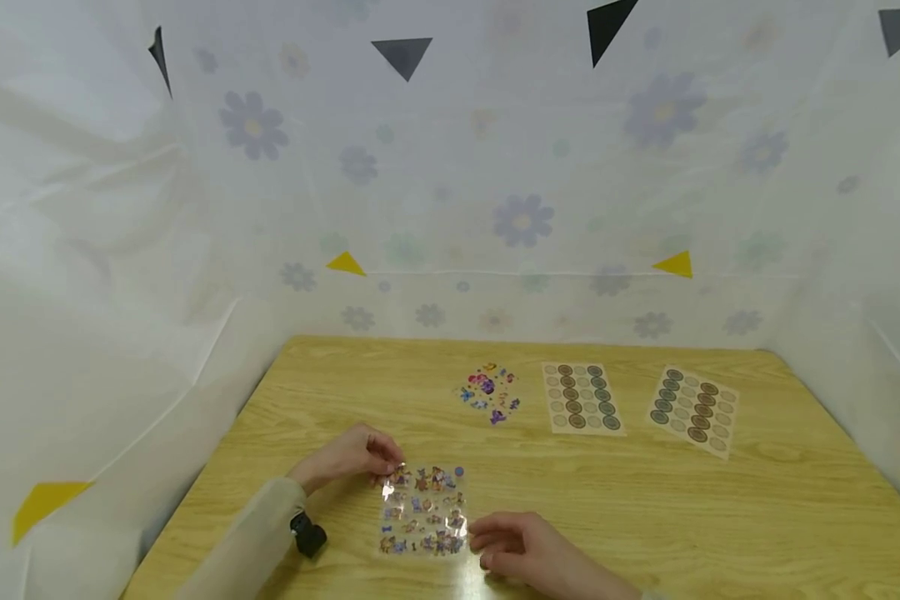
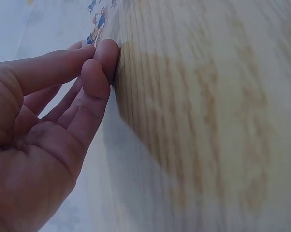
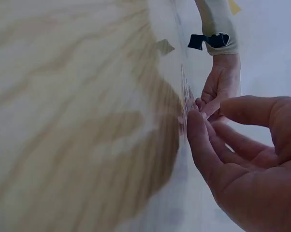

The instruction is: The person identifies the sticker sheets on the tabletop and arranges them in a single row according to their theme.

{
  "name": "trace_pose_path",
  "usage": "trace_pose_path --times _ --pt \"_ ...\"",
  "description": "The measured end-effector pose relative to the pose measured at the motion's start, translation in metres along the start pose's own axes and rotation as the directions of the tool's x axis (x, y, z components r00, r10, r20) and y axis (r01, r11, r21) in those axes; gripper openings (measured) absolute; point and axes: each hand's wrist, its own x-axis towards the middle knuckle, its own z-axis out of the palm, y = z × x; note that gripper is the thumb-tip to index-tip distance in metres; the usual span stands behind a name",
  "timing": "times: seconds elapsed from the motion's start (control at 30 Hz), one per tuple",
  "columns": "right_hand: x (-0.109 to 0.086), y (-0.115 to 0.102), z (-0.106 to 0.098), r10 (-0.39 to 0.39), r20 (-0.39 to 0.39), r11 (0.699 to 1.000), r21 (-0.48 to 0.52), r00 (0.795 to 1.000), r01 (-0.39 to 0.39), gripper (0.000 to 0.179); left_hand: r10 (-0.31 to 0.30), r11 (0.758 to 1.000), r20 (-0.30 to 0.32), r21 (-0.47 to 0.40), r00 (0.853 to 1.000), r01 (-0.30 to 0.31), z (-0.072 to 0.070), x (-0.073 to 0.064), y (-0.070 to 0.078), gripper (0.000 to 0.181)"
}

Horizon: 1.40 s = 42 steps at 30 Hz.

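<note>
Sticker sheet (image 1: 423,523) flat on the tabletop (image 1: 682,508). Left hand (image 1: 354,457) pinches its far-left corner; right hand (image 1: 534,547), loosely curled and holding nothing, sits beside its right edge. One-cornered pulling could crease the thin film.

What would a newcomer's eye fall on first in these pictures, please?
Probably the shiny sticker sheet between the left hand, at its far left corner, and the right hand, by its right edge. Next might come the colourful cluster farther back, then two dotted sheets to its right.
</note>
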Motion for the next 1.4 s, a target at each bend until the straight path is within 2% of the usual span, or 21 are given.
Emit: trace_pose_path --times 0.03,0.1,0.2,0.23,0.27,0.33,0.37,0.4,0.43,0.47,0.53,0.7,0.8,0.87,0.93,1.07,1.2,1.33,1.4 --pt "-0.002 -0.002 -0.001 -0.041 0.027 0.995 -0.092 0.999 0.043 0.036 -0.001 1.0 -0.003 0.006 1.0 0.001 0.0 0.0 0.0 0.019" --pt "-0.006 -0.004 -0.002 -0.11 0.09 0.952 -0.277 0.99 0.131 0.039 -0.001 1.0 -0.008 0.016 1.0 0.001 0.0 0.0 0.001 0.019" --pt "-0.009 -0.007 -0.001 -0.156 0.213 0.824 -0.51 0.965 0.246 0.047 -0.008 1.0 -0.014 0.021 1.0 0.008 0.001 0.0 0.003 0.019" --pt "-0.009 -0.007 0.0 -0.167 0.253 0.76 -0.583 0.953 0.288 0.049 -0.011 1.0 -0.015 0.019 1.0 0.011 0.001 0.0 0.003 0.019" --pt "-0.009 -0.007 0.0 -0.148 0.281 0.709 -0.639 0.948 0.299 0.052 -0.014 1.0 -0.016 0.018 1.0 0.014 0.001 0.0 0.004 0.019" --pt "-0.006 -0.006 0.003 -0.115 0.345 0.601 -0.722 0.931 0.342 0.055 -0.021 1.0 -0.017 0.018 1.0 0.021 0.002 0.0 0.004 0.019" --pt "-0.005 -0.005 0.004 -0.087 0.367 0.575 -0.741 0.926 0.348 0.056 -0.024 1.0 -0.017 0.017 1.0 0.024 0.002 -0.001 0.004 0.019" --pt "-0.005 -0.004 0.005 -0.068 0.387 0.531 -0.766 0.919 0.362 0.058 -0.026 1.0 -0.017 0.017 1.0 0.026 0.002 -0.001 0.005 0.019" --pt "-0.004 -0.004 0.006 -0.048 0.402 0.504 -0.781 0.915 0.369 0.059 -0.026 1.0 -0.018 0.017 1.0 0.026 0.002 -0.001 0.004 0.019" --pt "-0.004 -0.004 0.006 -0.014 0.408 0.503 -0.786 0.913 0.359 0.06 -0.025 0.999 -0.02 0.022 0.999 0.026 0.002 -0.001 0.004 0.019" --pt "-0.003 -0.003 0.007 0.0 0.427 0.47 -0.798 0.904 0.377 0.06 -0.021 0.999 -0.024 0.024 0.999 0.022 0.003 -0.002 0.004 0.018" --pt "-0.005 -0.004 0.006 0.001 0.431 0.46 -0.801 0.902 0.383 0.061 0.0 0.998 -0.059 0.067 0.998 0.004 0.003 -0.003 0.003 0.019" --pt "-0.005 -0.005 0.006 0.017 0.429 0.483 -0.794 0.903 0.368 0.061 0.012 0.989 -0.091 0.146 0.996 0.002 0.004 -0.005 0.004 0.017" --pt "-0.005 -0.005 0.007 0.019 0.434 0.481 -0.794 0.901 0.372 0.062 0.018 0.981 -0.105 0.196 0.994 0.003 0.004 -0.006 0.004 0.016" --pt "-0.005 -0.005 0.007 0.036 0.434 0.497 -0.789 0.9 0.36 0.061 0.028 0.972 -0.116 0.234 0.993 0.0 0.005 -0.007 0.004 0.015" --pt "-0.005 -0.004 0.008 0.052 0.43 0.508 -0.788 0.901 0.347 0.061 0.056 0.957 -0.123 0.289 0.991 -0.018 0.006 -0.006 0.0 0.014" --pt "-0.006 -0.005 0.009 0.06 0.417 0.53 -0.783 0.907 0.325 0.062 0.061 0.951 -0.12 0.31 0.991 -0.021 0.007 -0.004 -0.002 0.014" --pt "-0.006 -0.007 0.009 0.06 0.411 0.554 -0.771 0.91 0.312 0.061 0.053 0.954 -0.113 0.299 0.992 -0.017 0.006 -0.002 -0.002 0.013" --pt "-0.006 -0.008 0.009 0.06 0.412 0.553 -0.772 0.909 0.313 0.061 0.059 0.955 -0.113 0.296 0.992 -0.023 0.005 -0.001 -0.003 0.013"
